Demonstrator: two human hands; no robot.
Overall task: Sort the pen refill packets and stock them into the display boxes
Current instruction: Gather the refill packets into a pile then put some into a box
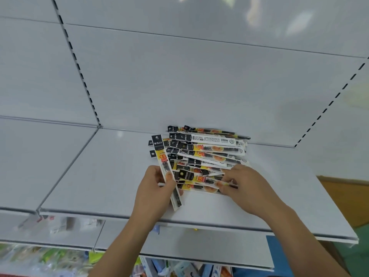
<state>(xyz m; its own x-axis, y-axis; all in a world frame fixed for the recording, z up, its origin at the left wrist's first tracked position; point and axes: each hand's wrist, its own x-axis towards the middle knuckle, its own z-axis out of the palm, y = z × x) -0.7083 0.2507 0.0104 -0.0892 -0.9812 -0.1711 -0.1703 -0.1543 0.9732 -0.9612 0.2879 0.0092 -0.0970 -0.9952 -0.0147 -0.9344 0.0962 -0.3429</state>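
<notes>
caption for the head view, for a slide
Left hand holds one refill packet upright while right hand picks through the pile.

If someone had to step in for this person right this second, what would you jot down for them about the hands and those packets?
Left hand: grips a few refill packets, held almost upright, dark header ends up.
Right hand: fingers pinch a packet at the near edge of the heap.
The heap of pen refill packets lies fanned out on the white shelf, against the back panel.
Done: a few packets pulled into the left hand.
Left: most of the heap is unsorted. No display boxes are in view, so nothing shows as stocked; find the boxes first.
</notes>
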